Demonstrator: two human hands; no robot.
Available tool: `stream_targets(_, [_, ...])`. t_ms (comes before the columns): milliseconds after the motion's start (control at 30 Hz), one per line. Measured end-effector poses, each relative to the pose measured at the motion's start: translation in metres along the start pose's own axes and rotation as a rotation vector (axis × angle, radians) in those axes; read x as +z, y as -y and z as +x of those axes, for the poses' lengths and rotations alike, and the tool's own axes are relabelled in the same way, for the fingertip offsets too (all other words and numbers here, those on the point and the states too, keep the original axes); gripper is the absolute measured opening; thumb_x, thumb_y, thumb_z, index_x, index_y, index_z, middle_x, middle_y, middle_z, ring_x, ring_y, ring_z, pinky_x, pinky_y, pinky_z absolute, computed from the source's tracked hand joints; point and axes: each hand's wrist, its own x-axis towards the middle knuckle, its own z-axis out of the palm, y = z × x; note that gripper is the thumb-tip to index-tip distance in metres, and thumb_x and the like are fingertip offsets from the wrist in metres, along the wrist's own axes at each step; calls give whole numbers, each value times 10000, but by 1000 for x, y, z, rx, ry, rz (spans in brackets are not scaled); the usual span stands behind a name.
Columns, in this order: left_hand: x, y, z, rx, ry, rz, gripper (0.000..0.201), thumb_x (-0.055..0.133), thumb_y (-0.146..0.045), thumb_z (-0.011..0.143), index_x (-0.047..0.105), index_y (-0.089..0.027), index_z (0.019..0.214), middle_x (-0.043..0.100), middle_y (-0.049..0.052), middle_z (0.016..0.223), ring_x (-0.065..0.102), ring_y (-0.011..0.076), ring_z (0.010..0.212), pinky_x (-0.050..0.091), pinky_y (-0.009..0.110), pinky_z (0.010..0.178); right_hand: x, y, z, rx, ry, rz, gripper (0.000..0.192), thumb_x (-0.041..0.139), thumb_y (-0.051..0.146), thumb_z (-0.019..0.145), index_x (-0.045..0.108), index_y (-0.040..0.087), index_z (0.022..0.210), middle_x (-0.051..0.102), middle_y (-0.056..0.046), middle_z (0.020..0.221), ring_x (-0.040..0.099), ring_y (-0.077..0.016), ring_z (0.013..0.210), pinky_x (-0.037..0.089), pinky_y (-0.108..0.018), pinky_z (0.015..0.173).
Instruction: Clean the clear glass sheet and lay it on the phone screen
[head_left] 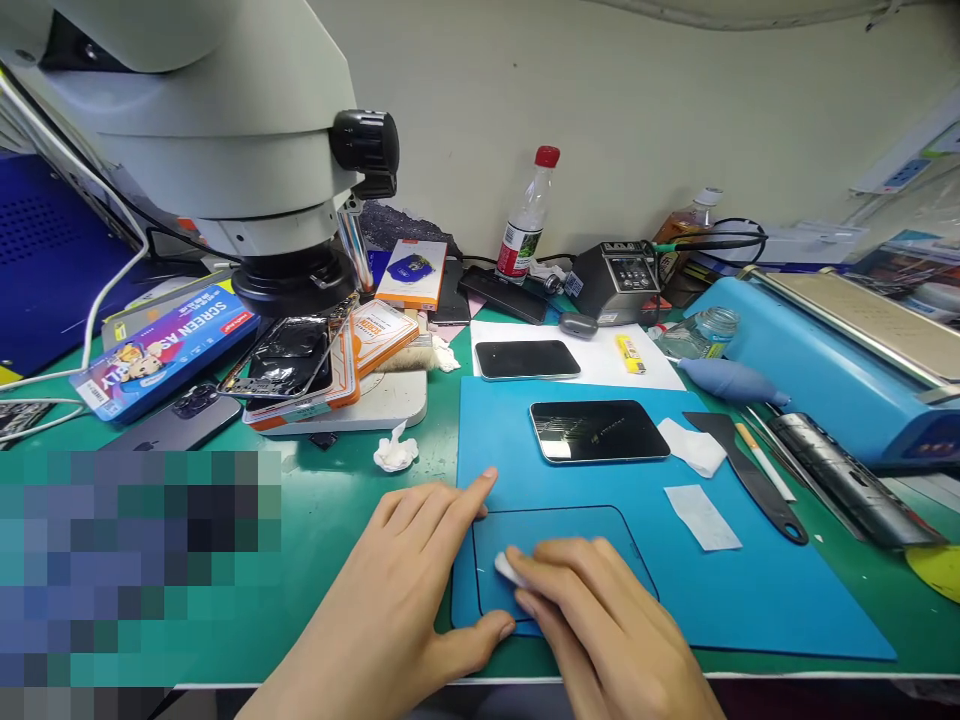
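Observation:
A clear glass panel with a thin black border lies flat near the front of the blue mat. My left hand is open at the panel's left end, index finger and thumb stretched towards its corners. Pinched in the fingertips of my right hand is a small folded white wipe, pressed against the glass. Behind the panel, a phone with a dark screen rests on the mat. Two white wipe pieces lie to its right.
A black plastic pry tool crosses the mat's right side. Another phone sits on white paper. A microscope overhangs stacked boxes at left. A blue machine stands right, with a blue air blower beside it.

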Motion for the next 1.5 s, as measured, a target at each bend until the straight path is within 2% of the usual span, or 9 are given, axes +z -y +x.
stream_targets(100, [0, -1, 0, 23, -4, 22, 1077, 799, -203, 894, 93, -321, 1698, 673, 72, 1384, 633, 300, 1264, 504, 501, 1056, -6, 1, -9, -18, 43, -32, 257, 591, 120, 1061, 671, 194, 1294, 718, -64, 1046, 658, -174, 854, 550, -300, 745])
stream_targets(300, [1, 1, 1, 25, 0, 21, 1155, 839, -212, 861, 65, -333, 1709, 669, 71, 1381, 626, 309, 1276, 488, 515, 1084, 13, 1, 19, 69, -104, -16, 207, 537, 113, 1079, 687, 190, 1199, 709, -67, 1051, 648, -187, 879, 545, -322, 761])
stream_targets(500, [0, 0, 2, 11, 17, 13, 1143, 823, -222, 886, 44, -333, 1716, 665, 67, 1371, 625, 302, 1251, 500, 501, 1056, 1, 0, -11, -38, 39, -20, 276, 598, 99, 1051, 661, 186, 1306, 714, -67, 1074, 643, -174, 869, 553, -296, 772])
stream_targets(733, [1, 1, 0, 13, 30, 20, 1253, 842, -164, 849, -40, -338, 1722, 662, 62, 1359, 618, 306, 1270, 483, 529, 1082, 17, 5, 24, 46, -73, -6, 217, 519, 80, 1070, 679, 183, 1174, 705, -69, 1036, 634, -191, 864, 540, -324, 754])
stream_targets(967, [2, 3, 1, 18, 12, 2, 1212, 878, -288, 886, 8, -331, 1729, 658, 60, 1362, 615, 295, 1260, 487, 501, 1063, -5, 4, -3, -73, 66, -62, 237, 551, 100, 1065, 678, 176, 1250, 705, -62, 1006, 626, -181, 825, 524, -311, 718])
stream_targets(1067, [3, 4, 1, 29, 10, -1, 1236, 878, -256, 879, -15, -339, 1731, 657, 55, 1377, 606, 294, 1276, 471, 502, 1079, 0, 6, 5, -27, 57, -45, 256, 532, 101, 1070, 688, 186, 1254, 706, -63, 1035, 634, -192, 877, 524, -317, 742])
stream_targets(1233, [5, 5, -1, 16, 19, 2, 1273, 872, -222, 866, -50, -356, 1732, 665, 46, 1350, 604, 301, 1278, 460, 506, 1087, 16, 10, 23, 58, -58, -11, 239, 535, 95, 1071, 696, 183, 1224, 709, -61, 1035, 623, -190, 865, 527, -330, 753])
stream_targets(1433, [5, 5, -1, 28, 7, 18, 1163, 833, -351, 936, -14, -336, 1733, 655, 58, 1371, 605, 291, 1287, 456, 487, 1080, -1, 9, 0, -11, 33, 4, 301, 499, 78, 1060, 708, 210, 1231, 712, -61, 977, 648, -185, 820, 531, -313, 720])
stream_targets(1500, [4, 5, -1, 33, 17, 30, 1163, 836, -330, 929, -5, -334, 1732, 661, 53, 1364, 612, 289, 1279, 458, 477, 1070, 0, 9, 0, -19, 22, -37, 289, 507, 85, 1057, 716, 201, 1219, 714, -59, 977, 641, -186, 819, 523, -318, 713])
